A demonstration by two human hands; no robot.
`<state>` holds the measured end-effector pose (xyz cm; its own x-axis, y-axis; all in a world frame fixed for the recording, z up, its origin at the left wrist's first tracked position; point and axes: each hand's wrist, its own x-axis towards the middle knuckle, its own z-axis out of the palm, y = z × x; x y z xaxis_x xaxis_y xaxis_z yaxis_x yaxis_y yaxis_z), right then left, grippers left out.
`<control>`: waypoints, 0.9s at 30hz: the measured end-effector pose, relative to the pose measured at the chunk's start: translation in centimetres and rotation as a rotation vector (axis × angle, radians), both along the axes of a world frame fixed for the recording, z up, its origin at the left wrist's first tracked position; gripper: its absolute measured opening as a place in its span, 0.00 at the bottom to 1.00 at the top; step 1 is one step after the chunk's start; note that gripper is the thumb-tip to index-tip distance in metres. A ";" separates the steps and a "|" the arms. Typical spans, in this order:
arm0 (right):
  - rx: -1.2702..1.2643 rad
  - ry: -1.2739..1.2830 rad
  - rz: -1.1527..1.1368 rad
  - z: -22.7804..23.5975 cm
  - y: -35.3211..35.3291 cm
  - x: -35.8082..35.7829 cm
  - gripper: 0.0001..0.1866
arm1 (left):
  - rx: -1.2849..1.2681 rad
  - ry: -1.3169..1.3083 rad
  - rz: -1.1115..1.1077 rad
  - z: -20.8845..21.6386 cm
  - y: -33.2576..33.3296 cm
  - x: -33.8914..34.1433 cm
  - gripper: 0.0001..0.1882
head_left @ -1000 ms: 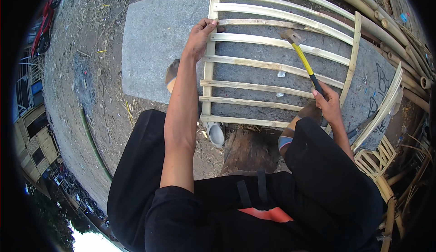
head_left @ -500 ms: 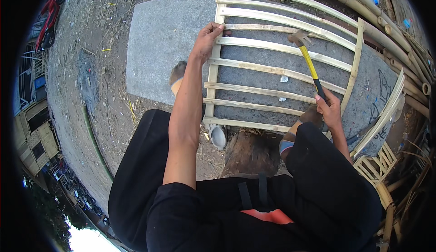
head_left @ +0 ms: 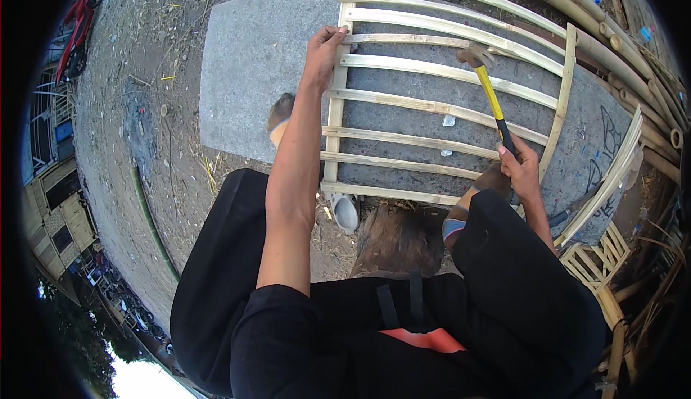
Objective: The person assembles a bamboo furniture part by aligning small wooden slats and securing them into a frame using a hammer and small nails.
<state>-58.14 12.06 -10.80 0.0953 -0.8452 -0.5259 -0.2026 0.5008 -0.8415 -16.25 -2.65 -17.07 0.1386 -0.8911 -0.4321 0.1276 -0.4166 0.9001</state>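
Head view: the left hand (head_left: 324,55) is pinching the bamboo-slat frame (head_left: 410,66) lying over a grey slab (head_left: 245,75), fingers mostly hidden; the right hand (head_left: 523,170) is gripping a claw hammer (head_left: 489,93), concealing its handle's end.

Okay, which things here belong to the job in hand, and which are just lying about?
Part of the job:
hammer, in the right hand
slatted frame, left hand at its left rail
concrete slab beneath it

Seemingly lying about:
pale scraps on the slab
green pole, left
bamboo poles, upper right
red vehicle, far left
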 end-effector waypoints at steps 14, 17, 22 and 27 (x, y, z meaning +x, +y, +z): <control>-0.008 0.031 0.024 -0.7 0.2 0.0 0.26 | -0.031 -0.122 0.093 0.1 0.0 0.2 0.10; -0.019 0.033 0.017 -0.6 0.2 0.4 0.26 | -0.043 -0.184 0.036 0.0 -0.1 0.7 0.11; -0.041 0.183 0.069 -0.6 0.6 0.4 0.24 | -0.036 -0.240 0.070 0.2 0.1 -0.5 0.11; -0.190 0.305 0.200 1.7 -1.0 2.3 0.23 | -0.079 -0.291 0.103 -0.4 0.6 -0.5 0.12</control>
<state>-55.83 11.08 -9.06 0.1313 -0.9106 -0.3919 -0.5349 0.2677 -0.8014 -16.72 -2.08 -17.48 0.3371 -0.8951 -0.2916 -0.1019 -0.3426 0.9339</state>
